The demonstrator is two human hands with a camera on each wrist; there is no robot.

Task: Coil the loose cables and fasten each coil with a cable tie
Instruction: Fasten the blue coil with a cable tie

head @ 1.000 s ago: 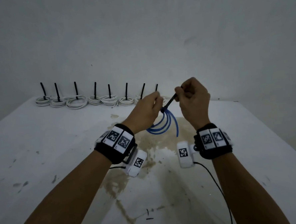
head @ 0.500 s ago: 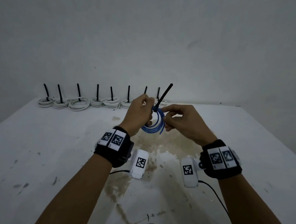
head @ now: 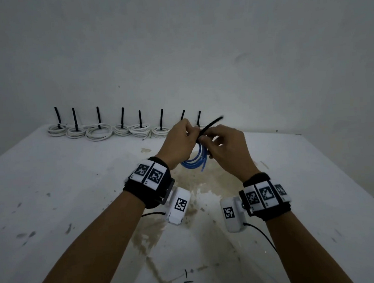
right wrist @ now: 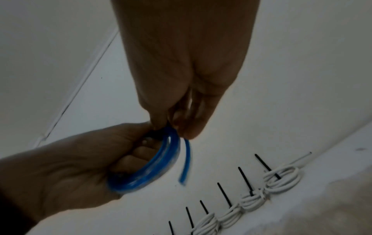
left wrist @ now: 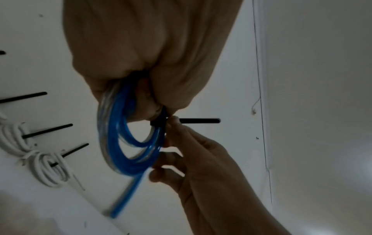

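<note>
A blue cable coil hangs in the air between both hands over the white table. My left hand grips the coil's top with curled fingers; the left wrist view shows the loops hanging from them. A black cable tie wraps the coil's top, and its stiff tail sticks out up and to the right. My right hand pinches the tie at its base against the coil; its fingertips meet on the coil's rim. One loose blue end dangles.
Several tied white cable coils stand in a row along the table's far edge by the wall, each with a black tie tail pointing up. A brown stain marks the tabletop under the hands. Two small black scraps lie near the front.
One second ago my right fist pulled the tie's tail up and right. It then let the tail go and came down to the coil, where it now pinches the tie's base.
</note>
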